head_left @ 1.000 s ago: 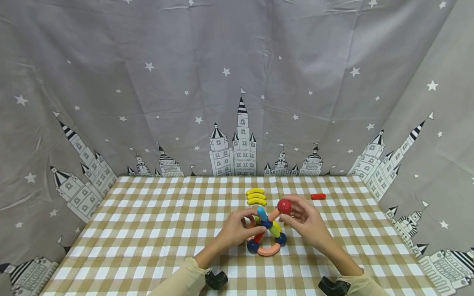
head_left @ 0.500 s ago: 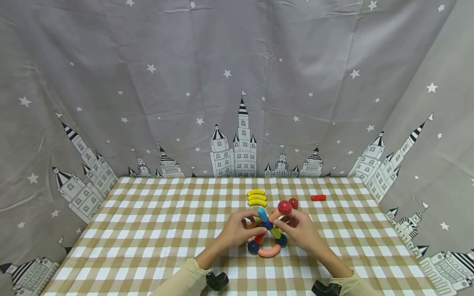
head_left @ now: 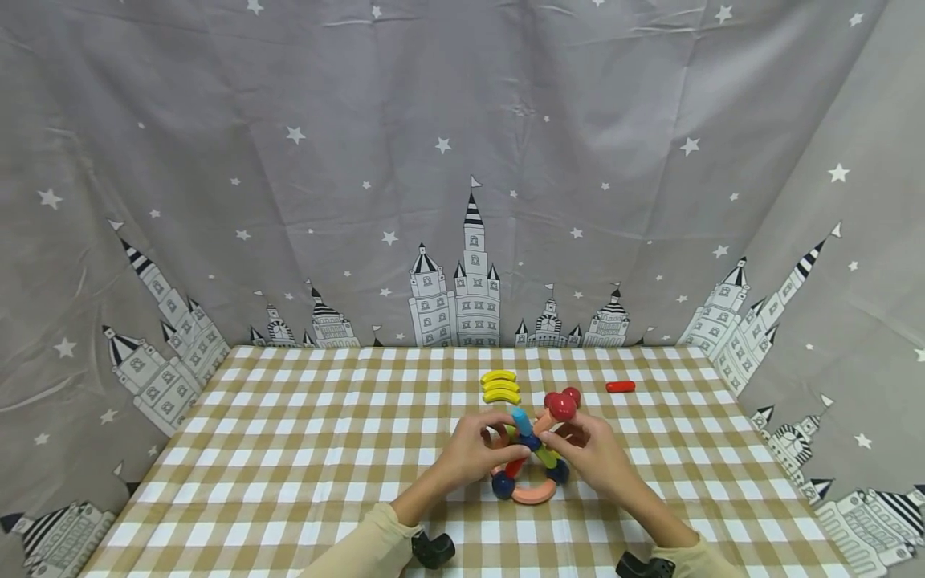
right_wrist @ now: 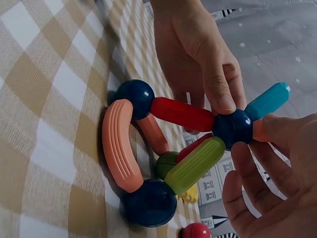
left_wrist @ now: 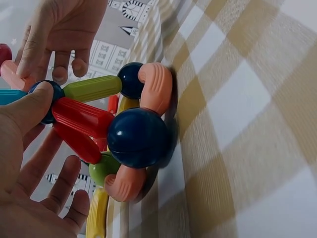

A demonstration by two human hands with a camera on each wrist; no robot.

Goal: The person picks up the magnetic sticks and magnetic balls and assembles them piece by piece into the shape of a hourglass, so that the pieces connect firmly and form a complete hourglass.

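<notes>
A frame of toy magnetic rods and balls stands on the cloth. My left hand (head_left: 471, 449) pinches the dark blue ball (right_wrist: 232, 130) at its top. With thumb and fingers my right hand (head_left: 598, 459) pinches the short peach rod (head_left: 543, 423) joined to that ball, whose far end carries a red ball (head_left: 563, 407). A light blue rod (right_wrist: 270, 100) sticks upward beside it. Red (right_wrist: 183, 114) and lime green rods (right_wrist: 195, 166) slope down to base balls, including a green ball (left_wrist: 100, 171). Curved peach rods (right_wrist: 119, 144) link the base.
Several curved yellow rods (head_left: 500, 386) lie in a stack behind the frame. A red rod (head_left: 620, 387) lies at the back right. Loose red balls (head_left: 572, 395) sit behind my right hand. The checked tablecloth (head_left: 325, 449) runs back to a grey castle-print curtain (head_left: 318, 201).
My right hand has moved down and left from beside the red ball to the peach rod, uncovering loose red balls behind. The frame and my left hand have shifted slightly right.
</notes>
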